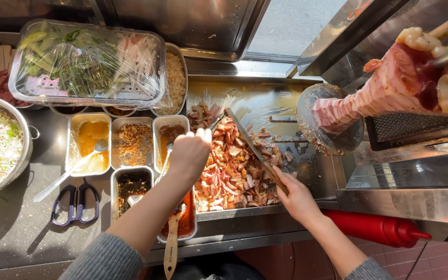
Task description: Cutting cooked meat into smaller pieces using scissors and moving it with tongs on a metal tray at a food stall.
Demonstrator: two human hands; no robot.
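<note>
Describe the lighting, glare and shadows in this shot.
Head view: hard sunlight comes from the upper right, whitening the left hand and the rotating meat cone; glare streaks the plastic-wrapped clear vegetable tray and the steel griddle plate; the purple-handled scissors throw long shadows down-left; edges bend slightly, focus stays sharp.

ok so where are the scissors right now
In the head view, the purple-handled scissors lie on the dark counter at lower left, just below the tin of yellow sauce and left of the left forearm.
</note>
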